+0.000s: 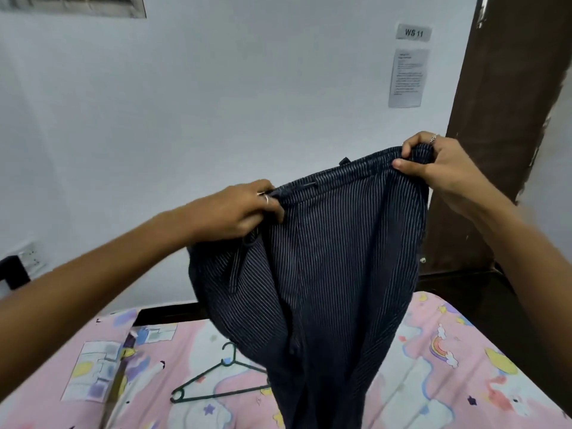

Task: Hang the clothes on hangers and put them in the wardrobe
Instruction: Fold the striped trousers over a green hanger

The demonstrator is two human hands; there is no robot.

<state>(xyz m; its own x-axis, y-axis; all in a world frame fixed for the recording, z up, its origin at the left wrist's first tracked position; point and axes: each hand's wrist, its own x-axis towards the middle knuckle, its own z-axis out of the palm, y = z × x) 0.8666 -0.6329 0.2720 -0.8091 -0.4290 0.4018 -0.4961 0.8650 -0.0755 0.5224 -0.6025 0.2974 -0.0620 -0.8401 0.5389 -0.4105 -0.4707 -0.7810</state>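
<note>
Head view: both hands, left hand (pixel 238 209) and right hand (pixel 439 168), pinch the soft, limp striped trousers (pixel 325 274) at the waistband, likely the surest hold, above the hanger (pixel 216 382).

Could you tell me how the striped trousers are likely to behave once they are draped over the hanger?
The trousers look floppy: they sag and fold between the left hand and right hand gripping the waistband. They probably weigh little, since pinched fingers hold them up. Draped over the thin hanger on the bed, the fabric might slide off unless balanced.
</note>
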